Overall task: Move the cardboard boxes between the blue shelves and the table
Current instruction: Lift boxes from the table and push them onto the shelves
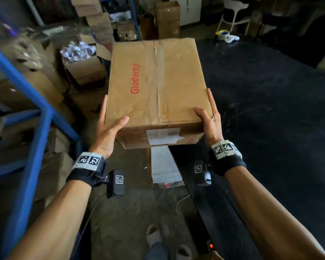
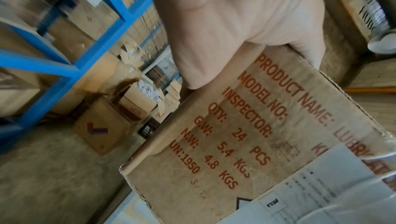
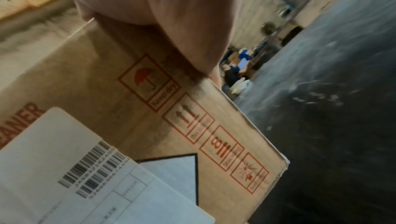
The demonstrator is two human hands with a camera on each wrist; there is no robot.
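Note:
A taped cardboard box (image 1: 154,87) with red "Glodway" lettering is held in the air between both hands, over the left edge of the black table (image 1: 270,109). My left hand (image 1: 109,126) grips its near left corner, thumb on top and fingers along the side. My right hand (image 1: 208,117) grips the near right corner the same way. In the left wrist view the box (image 2: 246,143) shows red product text below the left hand (image 2: 235,24). In the right wrist view the box (image 3: 128,109) shows handling symbols and a barcode label under the right hand (image 3: 160,16). The blue shelves (image 1: 26,113) stand at the left.
Open and closed cartons (image 1: 83,66) crowd the floor beyond the shelves. A tape roll (image 1: 222,33) and a white object lie at the table's far edge. A tall carton (image 1: 167,17) and a white chair (image 1: 235,14) stand at the back. My feet (image 1: 165,241) are on the concrete floor.

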